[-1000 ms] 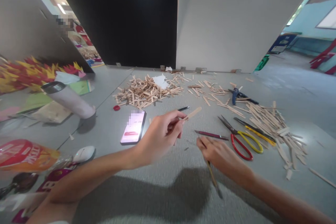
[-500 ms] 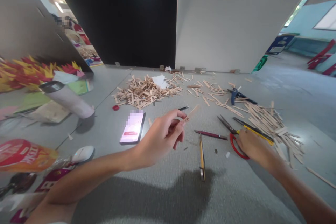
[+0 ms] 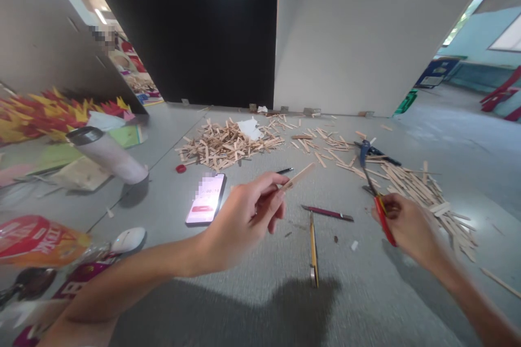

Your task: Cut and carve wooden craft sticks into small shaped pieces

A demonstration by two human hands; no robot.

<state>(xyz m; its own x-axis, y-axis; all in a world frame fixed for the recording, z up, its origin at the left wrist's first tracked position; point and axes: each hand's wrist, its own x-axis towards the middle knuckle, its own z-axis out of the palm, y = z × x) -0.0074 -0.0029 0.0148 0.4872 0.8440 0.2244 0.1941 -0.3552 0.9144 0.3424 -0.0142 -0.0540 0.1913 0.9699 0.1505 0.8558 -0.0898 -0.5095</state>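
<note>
Between the thumb and fingers of my left hand (image 3: 252, 211) is a thin flat wooden stick (image 3: 302, 174), its free end pointing up and to the right. My right hand (image 3: 409, 225) grips a pair of scissors (image 3: 381, 212) with red and yellow handles, raised with the blades pointing away from me. A dark red craft knife (image 3: 328, 212) lies on the table between the hands. Closer to me lies a yellow tool (image 3: 313, 249) with a metal end. Beyond my left hand rests a black pen (image 3: 285, 170).
Wooden sticks form a heap (image 3: 228, 143) at the back and another pile (image 3: 423, 190) at right, near a blue-handled tool (image 3: 364, 152). At left are a lit phone (image 3: 205, 200), a white mouse (image 3: 128, 239), a tumbler (image 3: 109, 154) and an orange packet (image 3: 40, 241). Upright panels (image 3: 378, 38) stand behind.
My right hand has lifted the scissors off the table and turned them more upright. My left hand stays nearly in place, still pinching the wooden stick.
</note>
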